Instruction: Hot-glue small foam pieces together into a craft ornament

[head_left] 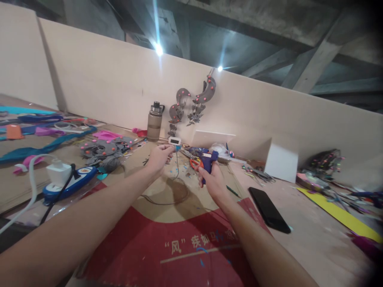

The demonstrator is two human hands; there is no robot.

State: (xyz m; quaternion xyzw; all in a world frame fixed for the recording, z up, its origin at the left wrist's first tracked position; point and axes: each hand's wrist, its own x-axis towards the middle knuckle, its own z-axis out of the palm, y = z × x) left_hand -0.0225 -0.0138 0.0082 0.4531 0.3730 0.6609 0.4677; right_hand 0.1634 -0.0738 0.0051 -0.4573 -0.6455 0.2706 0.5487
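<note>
Held up in my right hand is a blue hot glue gun with an orange part at its front; the fingers wrap its handle. My left hand is closed in a pinch to the left of the gun. A small teal bit shows at its fingertips, though whether they grip it I cannot tell. Just beyond stands a small white digital display. A thin grey cord loops over the cardboard under both hands.
A water bottle stands against the white partition, near hanging grey ornaments with pink dots. On the left are a blue power strip and felt scraps. A black phone and yellow strip lie right.
</note>
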